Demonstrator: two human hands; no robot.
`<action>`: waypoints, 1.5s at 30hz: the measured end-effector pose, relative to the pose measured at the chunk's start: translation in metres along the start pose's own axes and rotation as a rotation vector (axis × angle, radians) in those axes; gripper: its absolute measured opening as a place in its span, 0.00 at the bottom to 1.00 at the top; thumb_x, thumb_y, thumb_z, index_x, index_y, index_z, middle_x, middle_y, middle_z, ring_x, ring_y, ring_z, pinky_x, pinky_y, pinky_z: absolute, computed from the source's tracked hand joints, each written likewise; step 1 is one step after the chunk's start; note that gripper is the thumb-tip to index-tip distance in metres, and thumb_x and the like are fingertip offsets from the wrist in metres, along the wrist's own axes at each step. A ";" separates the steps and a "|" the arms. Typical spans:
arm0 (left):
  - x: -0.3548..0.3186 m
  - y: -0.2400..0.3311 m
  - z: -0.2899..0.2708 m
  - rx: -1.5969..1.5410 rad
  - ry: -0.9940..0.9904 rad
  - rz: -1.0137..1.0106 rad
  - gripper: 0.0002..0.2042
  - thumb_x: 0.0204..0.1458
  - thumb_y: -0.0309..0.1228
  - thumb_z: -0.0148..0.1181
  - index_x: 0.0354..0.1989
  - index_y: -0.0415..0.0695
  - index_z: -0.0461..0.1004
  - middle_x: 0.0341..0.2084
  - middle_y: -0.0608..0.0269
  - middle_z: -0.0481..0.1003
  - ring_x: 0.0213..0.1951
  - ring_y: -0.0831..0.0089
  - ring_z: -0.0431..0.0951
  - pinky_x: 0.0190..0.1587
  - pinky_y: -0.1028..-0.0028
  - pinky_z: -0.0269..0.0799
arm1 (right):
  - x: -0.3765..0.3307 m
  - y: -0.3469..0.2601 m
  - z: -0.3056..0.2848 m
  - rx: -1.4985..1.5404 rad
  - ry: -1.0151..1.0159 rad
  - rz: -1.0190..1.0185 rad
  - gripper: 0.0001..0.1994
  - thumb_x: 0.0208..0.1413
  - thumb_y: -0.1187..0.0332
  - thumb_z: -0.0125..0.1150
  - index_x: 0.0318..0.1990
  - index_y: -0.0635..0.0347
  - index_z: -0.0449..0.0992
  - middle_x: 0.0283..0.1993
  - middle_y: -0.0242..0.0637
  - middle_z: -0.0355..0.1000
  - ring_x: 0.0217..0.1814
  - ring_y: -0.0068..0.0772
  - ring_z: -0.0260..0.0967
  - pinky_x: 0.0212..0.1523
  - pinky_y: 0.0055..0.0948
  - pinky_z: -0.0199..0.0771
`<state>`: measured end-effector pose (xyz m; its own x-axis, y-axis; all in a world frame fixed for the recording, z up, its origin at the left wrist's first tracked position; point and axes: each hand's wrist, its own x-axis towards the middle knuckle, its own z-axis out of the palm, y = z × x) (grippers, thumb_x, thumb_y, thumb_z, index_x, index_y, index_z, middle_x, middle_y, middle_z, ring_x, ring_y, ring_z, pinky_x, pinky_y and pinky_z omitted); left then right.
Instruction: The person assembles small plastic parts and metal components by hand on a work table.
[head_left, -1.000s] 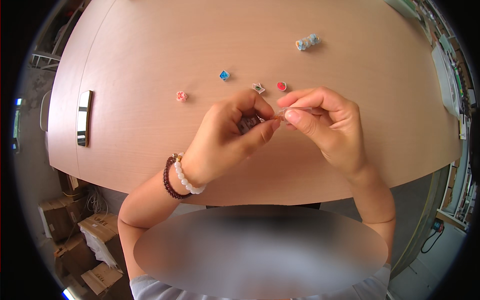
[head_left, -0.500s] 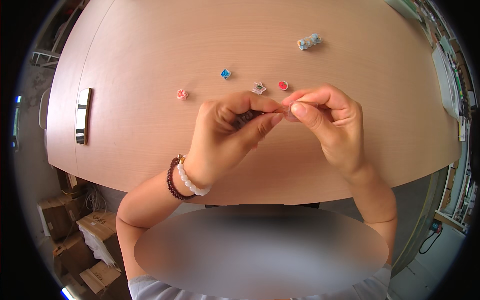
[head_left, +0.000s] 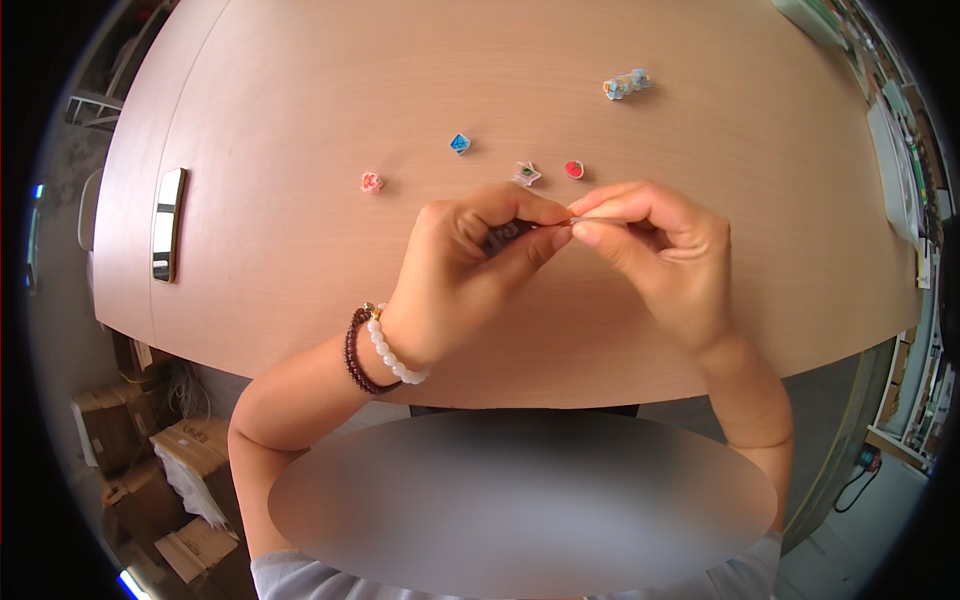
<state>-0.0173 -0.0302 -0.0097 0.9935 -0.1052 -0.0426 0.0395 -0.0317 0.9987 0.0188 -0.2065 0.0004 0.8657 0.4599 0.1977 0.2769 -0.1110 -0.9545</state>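
My left hand (head_left: 480, 260) and my right hand (head_left: 665, 255) meet fingertip to fingertip over the table (head_left: 560, 320). Both pinch closed. Between the right thumb and fingers shows the edge of a thin, clear-looking piece (head_left: 605, 220); its kind is hidden. Inside the curl of my left hand sits a dark thing with pale markings (head_left: 503, 236), mostly covered by fingers. Just beyond the fingertips lie a clear star-shaped trinket (head_left: 527, 174) and a red round one with a white rim (head_left: 574, 170). A blue diamond-shaped trinket (head_left: 460, 144) and a pink flower-shaped one (head_left: 372, 183) lie further left.
A short row of pale blue trinkets (head_left: 627, 84) lies at the far right of the table. Near the left edge rests a phone (head_left: 169, 225). Cardboard boxes (head_left: 190, 450) stand on the floor at lower left, and shelves (head_left: 905, 170) line the right side.
The clear piece between my fingertips has turned; it showed a rounded face and is now seen as a thin edge. My left hand has shifted slightly right.
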 end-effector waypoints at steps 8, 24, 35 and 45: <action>0.005 0.006 -0.004 -0.131 0.003 -0.020 0.05 0.51 0.26 0.59 0.35 0.38 0.74 0.25 0.65 0.76 0.18 0.89 0.66 0.17 0.87 0.61 | -0.004 -0.007 -0.003 -0.062 0.193 -0.005 0.08 0.47 0.79 0.60 0.37 0.66 0.75 0.31 0.37 0.73 0.31 0.24 0.73 0.29 0.21 0.75; 0.004 0.006 -0.004 -0.094 0.043 -0.003 0.06 0.50 0.26 0.60 0.35 0.37 0.74 0.24 0.68 0.75 0.20 0.89 0.67 0.18 0.89 0.63 | 0.001 -0.015 -0.003 0.279 0.133 0.247 0.05 0.51 0.78 0.58 0.36 0.68 0.74 0.35 0.40 0.74 0.36 0.25 0.73 0.42 0.22 0.74; 0.003 -0.003 -0.003 0.073 0.017 0.195 0.04 0.49 0.16 0.57 0.33 0.36 0.73 0.28 0.65 0.75 0.27 0.84 0.72 0.28 0.86 0.66 | 0.005 -0.001 -0.004 0.396 0.101 0.200 0.03 0.50 0.78 0.60 0.32 0.67 0.74 0.32 0.40 0.75 0.37 0.24 0.72 0.43 0.22 0.74; 0.000 -0.004 0.001 0.171 0.028 0.253 0.05 0.46 0.15 0.58 0.32 0.33 0.73 0.29 0.61 0.75 0.32 0.79 0.74 0.33 0.83 0.68 | 0.002 0.004 0.000 0.261 0.150 0.132 0.02 0.49 0.78 0.61 0.30 0.67 0.75 0.30 0.36 0.75 0.34 0.19 0.72 0.37 0.17 0.73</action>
<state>-0.0180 -0.0314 -0.0138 0.9723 -0.1038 0.2096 -0.2253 -0.1749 0.9585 0.0217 -0.2062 -0.0031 0.9440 0.3199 0.0806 0.0587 0.0776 -0.9953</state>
